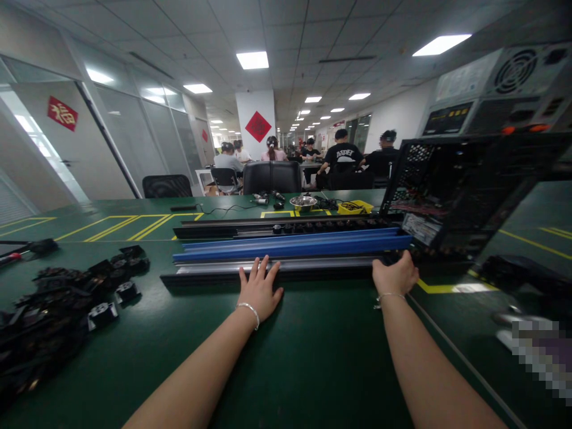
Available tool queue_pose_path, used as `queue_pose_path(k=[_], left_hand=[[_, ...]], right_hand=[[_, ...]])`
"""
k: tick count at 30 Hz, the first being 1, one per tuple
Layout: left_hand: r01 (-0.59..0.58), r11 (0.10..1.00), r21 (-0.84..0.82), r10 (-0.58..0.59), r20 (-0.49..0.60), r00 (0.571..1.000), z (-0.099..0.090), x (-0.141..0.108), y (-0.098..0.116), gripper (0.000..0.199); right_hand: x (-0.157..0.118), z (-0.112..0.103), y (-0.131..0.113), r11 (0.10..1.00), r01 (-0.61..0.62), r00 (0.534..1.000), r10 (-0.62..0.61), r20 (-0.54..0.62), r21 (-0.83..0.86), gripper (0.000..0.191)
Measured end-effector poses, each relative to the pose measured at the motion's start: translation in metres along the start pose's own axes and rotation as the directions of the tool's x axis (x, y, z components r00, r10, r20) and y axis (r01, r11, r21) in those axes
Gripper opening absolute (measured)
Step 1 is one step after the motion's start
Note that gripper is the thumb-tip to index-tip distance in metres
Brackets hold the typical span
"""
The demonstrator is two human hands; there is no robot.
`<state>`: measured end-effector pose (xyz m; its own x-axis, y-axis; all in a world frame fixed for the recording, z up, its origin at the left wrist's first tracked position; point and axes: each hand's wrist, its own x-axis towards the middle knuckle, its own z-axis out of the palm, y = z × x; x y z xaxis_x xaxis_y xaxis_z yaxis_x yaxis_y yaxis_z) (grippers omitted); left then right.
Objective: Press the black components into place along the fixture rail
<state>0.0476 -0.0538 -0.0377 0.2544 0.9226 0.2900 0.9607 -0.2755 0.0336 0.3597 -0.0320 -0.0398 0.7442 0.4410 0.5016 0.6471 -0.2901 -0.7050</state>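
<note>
A long dark channel rail (pixel 330 273) with a shiny inner face lies crosswise on the green table in front of me. My left hand (pixel 260 291) is open on its near edge, fingers spread and pointing away from me. At the rail's right end, my right hand (pixel 395 275) is closed, its fingers curled out of sight; what they grip there, perhaps a small black part, I cannot make out. Just behind lies a blue channel rail (pixel 295 245). Farther back, a black rail (pixel 210 230) carries a row of small black parts (pixel 322 227).
Loose black parts (pixel 67 292) are heaped at left. An open black computer case (pixel 429 179) stands at right, near stacked metal cases (pixel 487 89). A metal bowl (pixel 304 203) and a yellow tray (pixel 355 207) sit at the far edge. Several people sit beyond.
</note>
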Motion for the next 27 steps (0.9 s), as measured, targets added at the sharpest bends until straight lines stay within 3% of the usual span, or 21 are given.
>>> queue_pose_path(k=[17,27], left_hand=[[-0.026,0.999,-0.036,0.027,0.031,0.999,-0.0011,0.0015,-0.0028,0.061],[-0.037,0.999,-0.020,0.038,0.045,0.998,-0.0028,0.0004,-0.0018,0.062]], right_hand=[[0.0029,0.0081,0.0082,0.999,-0.036,0.999,0.036,-0.012,-0.009,0.062],[-0.0003,0.0032,-0.0015,0.996,-0.077,0.997,0.076,0.026,0.039,0.054]])
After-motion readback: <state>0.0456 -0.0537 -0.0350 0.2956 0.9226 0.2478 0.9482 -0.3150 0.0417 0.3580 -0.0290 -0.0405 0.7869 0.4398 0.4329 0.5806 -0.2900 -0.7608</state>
